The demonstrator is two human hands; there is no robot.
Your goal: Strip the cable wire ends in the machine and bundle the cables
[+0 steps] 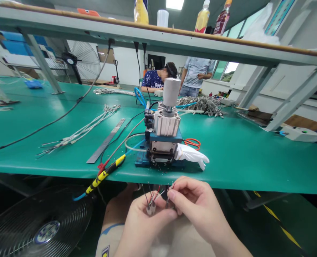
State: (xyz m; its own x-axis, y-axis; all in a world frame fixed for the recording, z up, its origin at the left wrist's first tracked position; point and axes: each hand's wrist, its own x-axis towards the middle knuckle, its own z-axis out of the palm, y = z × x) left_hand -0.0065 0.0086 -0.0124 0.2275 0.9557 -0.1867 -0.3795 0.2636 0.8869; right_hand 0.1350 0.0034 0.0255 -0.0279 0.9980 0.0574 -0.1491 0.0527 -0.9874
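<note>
Low at the table's front edge, my left hand (154, 216) is closed around grey cable ends (151, 207) whose thin black, red, white and green wires fan upward. My right hand (194, 201) pinches another cable end (169, 201) with thin wires, thumb and forefinger pressed together beside the left fingers. Both hands nearly touch. The rest of the cables is hidden by my hands. Just beyond them stands a pneumatic press (165, 125) with a grey cylinder on top and a blue base. A white glove (192, 155) sticks out of its right side.
A steel ruler (106, 141) and a bundle of grey cables (83, 128) lie left of the press. Orange-handled scissors (192, 143) are behind the glove. A yellow-black air hose (106, 174) overhangs the edge. A fan (47, 232) stands lower left. Two people are across the table.
</note>
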